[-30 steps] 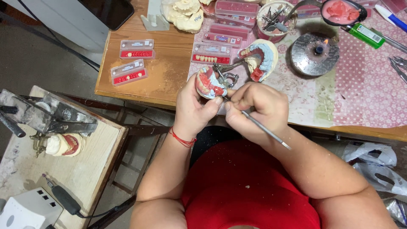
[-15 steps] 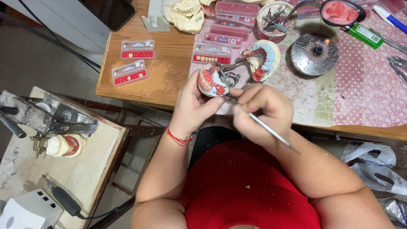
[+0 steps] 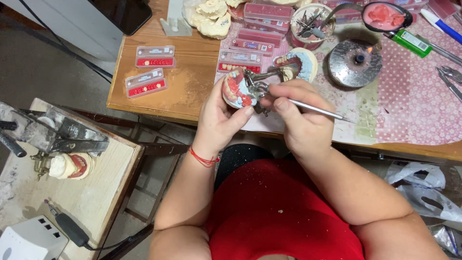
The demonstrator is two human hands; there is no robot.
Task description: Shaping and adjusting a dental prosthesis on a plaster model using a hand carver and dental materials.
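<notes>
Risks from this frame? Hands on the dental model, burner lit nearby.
1. The left hand holds the dental model off the table edge, over the lap; a slip could drop it.
2. The thin metal tool in the right hand works close to the left fingertips and might poke them.
3. The small flame at the burner sits near the right hand; reaching past it could burn.
</notes>
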